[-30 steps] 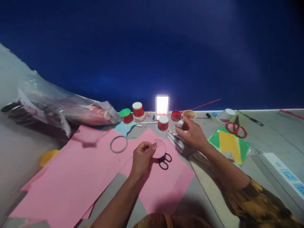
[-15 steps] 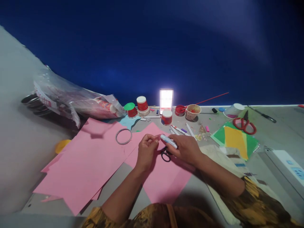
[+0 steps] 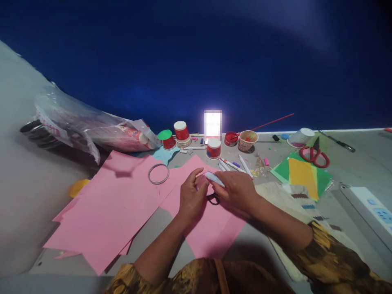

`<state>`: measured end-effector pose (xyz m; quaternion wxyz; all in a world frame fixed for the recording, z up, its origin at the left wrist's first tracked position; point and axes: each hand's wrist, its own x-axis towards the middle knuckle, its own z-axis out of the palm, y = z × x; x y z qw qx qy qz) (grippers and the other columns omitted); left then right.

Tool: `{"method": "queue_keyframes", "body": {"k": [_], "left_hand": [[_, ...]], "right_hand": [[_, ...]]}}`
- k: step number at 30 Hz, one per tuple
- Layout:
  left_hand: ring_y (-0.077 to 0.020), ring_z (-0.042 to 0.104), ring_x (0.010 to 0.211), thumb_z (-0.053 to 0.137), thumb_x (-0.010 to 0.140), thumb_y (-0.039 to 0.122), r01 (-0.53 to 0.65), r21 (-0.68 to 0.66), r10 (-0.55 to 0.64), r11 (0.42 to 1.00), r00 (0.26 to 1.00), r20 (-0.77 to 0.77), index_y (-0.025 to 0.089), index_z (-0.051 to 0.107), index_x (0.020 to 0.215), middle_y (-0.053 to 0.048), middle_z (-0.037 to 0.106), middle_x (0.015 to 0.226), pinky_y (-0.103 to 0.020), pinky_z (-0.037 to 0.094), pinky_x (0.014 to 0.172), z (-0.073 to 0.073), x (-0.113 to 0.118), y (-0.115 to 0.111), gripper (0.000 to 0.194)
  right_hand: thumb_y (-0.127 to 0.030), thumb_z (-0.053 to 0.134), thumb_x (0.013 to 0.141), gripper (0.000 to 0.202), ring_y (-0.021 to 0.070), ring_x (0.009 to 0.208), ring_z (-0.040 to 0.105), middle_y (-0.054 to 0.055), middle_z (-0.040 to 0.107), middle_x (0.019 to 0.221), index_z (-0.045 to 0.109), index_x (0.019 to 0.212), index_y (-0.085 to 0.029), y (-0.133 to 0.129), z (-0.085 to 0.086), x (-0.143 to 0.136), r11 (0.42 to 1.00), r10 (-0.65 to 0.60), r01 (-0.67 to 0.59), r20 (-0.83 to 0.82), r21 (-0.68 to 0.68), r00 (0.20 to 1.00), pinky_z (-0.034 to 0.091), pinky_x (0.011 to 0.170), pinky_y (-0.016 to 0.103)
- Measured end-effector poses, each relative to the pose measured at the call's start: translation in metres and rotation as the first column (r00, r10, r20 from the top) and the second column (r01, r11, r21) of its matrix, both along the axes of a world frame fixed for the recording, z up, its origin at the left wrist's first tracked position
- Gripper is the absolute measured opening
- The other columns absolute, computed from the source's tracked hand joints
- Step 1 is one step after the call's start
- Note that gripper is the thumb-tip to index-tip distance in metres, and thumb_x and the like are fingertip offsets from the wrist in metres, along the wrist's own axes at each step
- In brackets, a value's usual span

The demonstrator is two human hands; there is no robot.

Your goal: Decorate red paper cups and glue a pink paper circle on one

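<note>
Over a pink paper sheet (image 3: 211, 232), my right hand (image 3: 240, 190) grips a small pale tube with a rounded tip (image 3: 215, 179), perhaps glue. My left hand (image 3: 192, 198) is close against it, its thumb up at the tube's tip. A thin pink paper strip (image 3: 208, 174) lies between the two hands, partly hidden by the fingers; the left hand seems to hold its end. Just below the hands, a black scissor handle (image 3: 213, 199) shows on the pink sheet, its blades covered.
Large pink sheets (image 3: 107, 212) and a grey ring (image 3: 158, 174) lie left. Red paper cups (image 3: 182, 132), a lit screen (image 3: 213, 124) and markers (image 3: 245, 165) stand or lie behind. Red-handled scissors (image 3: 314, 157), a cloth (image 3: 284, 204) and a power strip (image 3: 367, 212) are right.
My left fingers have spread and lifted, with the thumb moved right to the tube's tip. The tube has tilted slightly in my right hand. The whole view has shifted a little.
</note>
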<state>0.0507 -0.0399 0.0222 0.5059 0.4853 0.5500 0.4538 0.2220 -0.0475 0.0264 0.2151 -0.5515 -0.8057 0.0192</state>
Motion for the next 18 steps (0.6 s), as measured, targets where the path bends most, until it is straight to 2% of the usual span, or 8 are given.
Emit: {"method": "queue_keyframes", "body": {"k": [3,8,12,18], "left_hand": [[-0.0147,0.058,0.062,0.077,0.076,0.032,0.017,0.014,-0.016,1.0,1.0,-0.02,0.016,0.07,0.122,0.002,0.067,0.068,-0.025,0.048,0.062,-0.0027,-0.0004,0.0001,0.048],[-0.0119,0.054,0.056,0.076,0.078,0.033,0.032,-0.02,-0.031,0.999,0.998,0.054,0.015,0.065,0.126,0.005,0.064,0.066,-0.022,0.044,0.054,-0.0065,0.0004,0.0009,0.052],[-0.013,0.06,0.059,0.075,0.076,0.031,0.018,-0.021,-0.016,1.0,0.997,0.077,0.014,0.063,0.129,0.002,0.069,0.069,-0.022,0.046,0.057,-0.0047,0.0027,0.0007,0.057],[-0.0156,0.066,0.064,0.074,0.072,0.024,0.0,-0.048,0.004,0.999,0.996,0.086,0.013,0.063,0.134,0.004,0.068,0.063,-0.025,0.049,0.064,0.0009,0.0046,0.001,0.064]], "right_hand": [[-0.033,0.058,0.101,0.019,0.0196,0.071,0.066,0.005,0.077,0.079,0.073,0.096,-0.021,0.0001,-0.0024,0.0004,1.0,-0.001,0.001,0.027,0.025,1.0,0.025,0.063,0.034],[-0.032,0.061,0.099,0.017,0.0194,0.068,0.065,0.004,0.076,0.077,0.072,0.094,-0.02,-0.001,-0.0046,0.0013,0.998,0.021,-0.024,0.052,0.052,0.998,0.023,0.063,0.035],[-0.033,0.057,0.103,0.022,0.0189,0.065,0.064,0.004,0.075,0.073,0.071,0.092,-0.019,-0.0043,-0.0053,-0.0009,0.995,0.023,-0.03,0.068,0.097,0.997,0.022,0.063,0.035],[-0.032,0.058,0.101,0.021,0.0191,0.064,0.063,0.004,0.074,0.071,0.07,0.091,-0.019,-0.0066,-0.0063,-0.0046,0.993,0.019,-0.03,0.097,0.116,0.995,0.021,0.063,0.036]]}}
